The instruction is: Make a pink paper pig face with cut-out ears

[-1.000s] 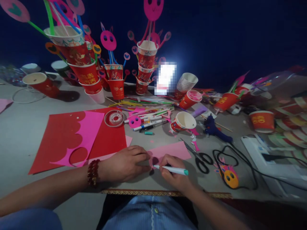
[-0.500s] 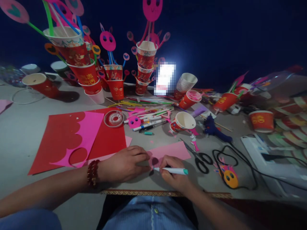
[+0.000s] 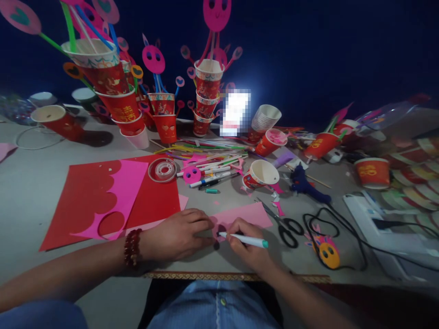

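My right hand point(image 3: 248, 246) is closed round a white marker point(image 3: 252, 240) with a teal end. Its tip touches a small pale pink paper piece point(image 3: 215, 233) at the table's near side. Flat beside that piece lies my left hand point(image 3: 183, 233), fingers stretched out and fingertips at the piece's left edge. Part of the piece is hidden by fingers and shadow. A light pink paper strip point(image 3: 252, 214) lies just behind it. The marker's teal cap point(image 3: 211, 191) rests farther back, near several pens point(image 3: 219, 176).
Red sheets point(image 3: 78, 201) with cut pink paper point(image 3: 128, 183) lie left. Black-handled scissors point(image 3: 288, 230), a blue glue gun point(image 3: 303, 185) with looping cord and a yellow paper face point(image 3: 329, 254) are right. Decorated cup stacks point(image 3: 115, 103) stand behind; a paper cup point(image 3: 264, 173) lies tilted nearer.
The marker tip has moved slightly up and left on the pink piece, my right hand shifting with it. My left hand stays in place.
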### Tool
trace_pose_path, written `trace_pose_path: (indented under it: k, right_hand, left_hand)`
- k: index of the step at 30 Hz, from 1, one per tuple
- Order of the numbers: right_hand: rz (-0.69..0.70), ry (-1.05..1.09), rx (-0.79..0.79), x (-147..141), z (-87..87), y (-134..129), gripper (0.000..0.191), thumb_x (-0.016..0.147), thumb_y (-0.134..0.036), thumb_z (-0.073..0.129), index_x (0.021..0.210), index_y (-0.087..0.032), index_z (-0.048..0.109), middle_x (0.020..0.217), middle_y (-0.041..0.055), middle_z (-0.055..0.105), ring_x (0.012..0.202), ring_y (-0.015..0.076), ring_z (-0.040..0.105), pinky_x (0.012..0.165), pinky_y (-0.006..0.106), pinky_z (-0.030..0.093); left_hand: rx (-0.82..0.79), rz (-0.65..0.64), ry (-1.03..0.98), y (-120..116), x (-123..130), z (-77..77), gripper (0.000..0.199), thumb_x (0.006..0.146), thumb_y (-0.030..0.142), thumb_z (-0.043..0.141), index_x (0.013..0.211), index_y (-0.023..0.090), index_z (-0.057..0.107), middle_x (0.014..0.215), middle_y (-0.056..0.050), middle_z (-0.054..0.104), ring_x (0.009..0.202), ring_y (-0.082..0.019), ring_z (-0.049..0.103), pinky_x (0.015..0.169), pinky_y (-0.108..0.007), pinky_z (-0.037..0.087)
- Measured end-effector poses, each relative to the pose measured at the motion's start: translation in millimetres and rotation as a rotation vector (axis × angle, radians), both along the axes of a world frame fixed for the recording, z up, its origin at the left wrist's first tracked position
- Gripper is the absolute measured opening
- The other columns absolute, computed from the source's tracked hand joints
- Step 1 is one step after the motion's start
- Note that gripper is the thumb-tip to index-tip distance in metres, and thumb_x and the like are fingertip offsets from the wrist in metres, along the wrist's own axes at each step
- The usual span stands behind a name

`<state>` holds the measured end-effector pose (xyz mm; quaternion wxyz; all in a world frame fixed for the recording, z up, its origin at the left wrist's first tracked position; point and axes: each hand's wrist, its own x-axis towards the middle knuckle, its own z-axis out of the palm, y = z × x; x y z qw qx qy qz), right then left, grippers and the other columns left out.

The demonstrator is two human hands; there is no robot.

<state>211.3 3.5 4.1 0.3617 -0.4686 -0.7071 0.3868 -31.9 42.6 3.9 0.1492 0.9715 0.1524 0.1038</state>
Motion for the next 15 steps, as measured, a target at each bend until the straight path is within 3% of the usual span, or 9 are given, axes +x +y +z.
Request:
trace_pose_path:
  k: [15]
  right_hand:
    - [0.007,-0.058,0.008,1.0,-3.5,0.1,0.01,0.077,-0.016,0.051,0.07,-0.023,0.053,0.062,-0.0033,0.062,0.055,0.0138,0.057,0.055,0.024,0.041]
  left_hand:
    - [0.007,-0.005,-0.017,0.2,-0.2,1.1,0.032,0.094,0.027,0.057,0.125,0.025,0.063,0.129,-0.01,0.059,0.121,-0.028,0.052,0.107,-0.044,0.041]
